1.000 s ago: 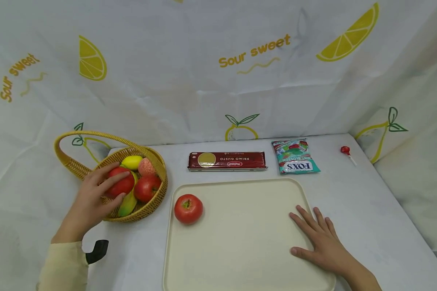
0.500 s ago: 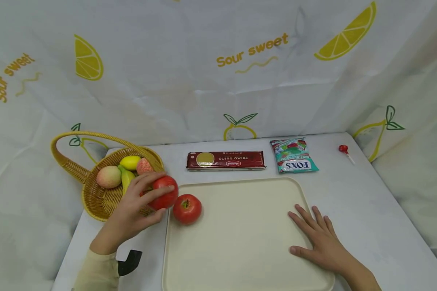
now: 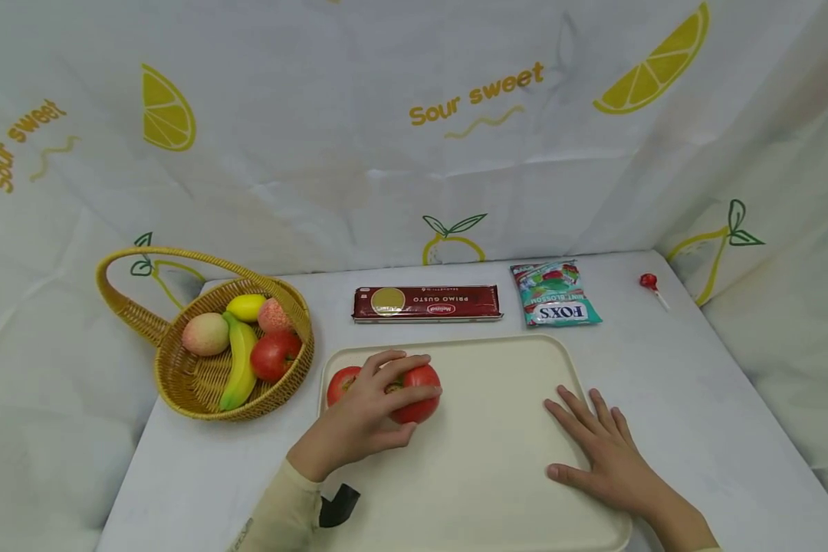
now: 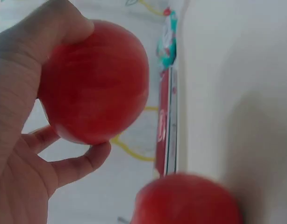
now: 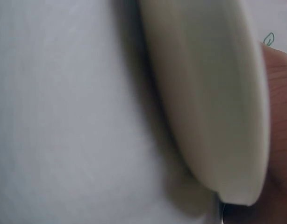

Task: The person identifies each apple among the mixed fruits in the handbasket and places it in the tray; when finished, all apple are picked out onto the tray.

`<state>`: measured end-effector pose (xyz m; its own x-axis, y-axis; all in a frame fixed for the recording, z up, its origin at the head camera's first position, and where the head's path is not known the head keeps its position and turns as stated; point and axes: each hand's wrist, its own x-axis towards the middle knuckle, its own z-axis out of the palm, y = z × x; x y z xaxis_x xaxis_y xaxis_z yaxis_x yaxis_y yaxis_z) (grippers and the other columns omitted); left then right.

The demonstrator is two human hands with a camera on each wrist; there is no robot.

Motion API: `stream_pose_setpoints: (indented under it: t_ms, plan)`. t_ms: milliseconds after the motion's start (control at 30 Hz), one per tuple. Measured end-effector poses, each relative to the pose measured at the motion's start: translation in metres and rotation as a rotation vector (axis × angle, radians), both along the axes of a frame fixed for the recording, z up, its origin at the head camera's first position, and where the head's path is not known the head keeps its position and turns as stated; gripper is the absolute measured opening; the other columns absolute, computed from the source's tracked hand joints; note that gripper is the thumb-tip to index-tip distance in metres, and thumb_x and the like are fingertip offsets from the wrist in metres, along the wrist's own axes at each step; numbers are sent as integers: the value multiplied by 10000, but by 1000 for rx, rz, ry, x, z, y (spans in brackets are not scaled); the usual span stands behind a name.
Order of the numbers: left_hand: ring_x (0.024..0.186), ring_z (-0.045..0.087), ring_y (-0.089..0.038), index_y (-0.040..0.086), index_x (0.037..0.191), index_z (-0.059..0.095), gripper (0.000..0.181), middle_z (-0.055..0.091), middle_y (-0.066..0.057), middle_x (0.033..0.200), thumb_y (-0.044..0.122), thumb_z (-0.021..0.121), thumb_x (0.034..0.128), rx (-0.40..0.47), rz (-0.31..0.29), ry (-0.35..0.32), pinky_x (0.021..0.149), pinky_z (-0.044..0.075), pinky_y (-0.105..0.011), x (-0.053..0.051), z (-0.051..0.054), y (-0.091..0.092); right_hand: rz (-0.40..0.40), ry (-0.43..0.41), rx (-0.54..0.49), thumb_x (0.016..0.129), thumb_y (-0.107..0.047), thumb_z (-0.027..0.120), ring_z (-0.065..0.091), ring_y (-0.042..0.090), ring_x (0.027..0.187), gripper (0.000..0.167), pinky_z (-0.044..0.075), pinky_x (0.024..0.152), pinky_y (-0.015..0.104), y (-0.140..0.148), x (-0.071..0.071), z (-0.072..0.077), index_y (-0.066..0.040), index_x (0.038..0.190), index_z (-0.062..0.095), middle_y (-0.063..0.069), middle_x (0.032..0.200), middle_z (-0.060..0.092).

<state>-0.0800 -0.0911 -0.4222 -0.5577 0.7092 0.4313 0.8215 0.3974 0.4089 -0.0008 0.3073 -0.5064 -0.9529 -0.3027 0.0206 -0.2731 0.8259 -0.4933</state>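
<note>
In the head view my left hand (image 3: 369, 414) grips a red apple (image 3: 419, 395) over the left part of the beige tray (image 3: 483, 460). The left wrist view shows this held apple (image 4: 96, 84) between thumb and fingers, apart from the tray surface. A second red apple (image 3: 341, 382) sits on the tray at its upper left, partly hidden behind the left hand. My right hand (image 3: 603, 460) lies with spread fingers across the tray's right edge and holds nothing. In the right wrist view the tray's rim (image 5: 218, 107) covers part of that hand.
Left of the tray stands a wicker basket (image 3: 169, 383) with a banana (image 3: 241, 360), a lemon (image 3: 246, 307), peaches and another red apple (image 3: 274, 355). Behind the tray lie a dark red spaghetti pack (image 3: 428, 303), a green candy bag (image 3: 556, 295) and a lollipop (image 3: 648, 282).
My left hand has lifted the apple out of the basket and carried it right, past the other apple, over the tray. The right hand has stayed in place.
</note>
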Motion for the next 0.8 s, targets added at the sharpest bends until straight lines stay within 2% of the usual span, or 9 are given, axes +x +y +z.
stream_pose_setpoints:
  t_ms: [167,367,533,800]
  plan:
    - [1353,380,-344,297,1343,639,551,440,-22,1526,158,799,835,-76,10,-34,925,551,-381,2,-10,26,-5,-9,2,837,-578,755,27,512,1493,893,-109,1135,687,0,-2,1,-284,1583,363,47,1677,194]
    - [1379,356,-318,333,1376,620,537,406,16,1542,220,783,877,-202,60,-99,961,532,-354,1,-29,49,0,0,-8,835,-569,763,28,520,1490,893,-110,1138,682,0,-1,-1,-275,1581,370,46,1677,196]
    - [1366,376,-314,347,1384,616,540,406,17,1541,255,789,881,-271,83,-102,980,521,-404,-5,-39,55,1,8,-4,836,-569,763,17,510,1495,899,-117,1141,672,1,-1,-3,-276,1585,361,39,1679,188]
    - [1364,368,-272,379,1401,595,571,412,24,1539,289,785,870,-332,143,-92,958,509,-469,-12,-41,57,-2,6,-6,831,-569,768,24,515,1493,896,-113,1137,682,1,0,-2,-276,1580,372,39,1678,194]
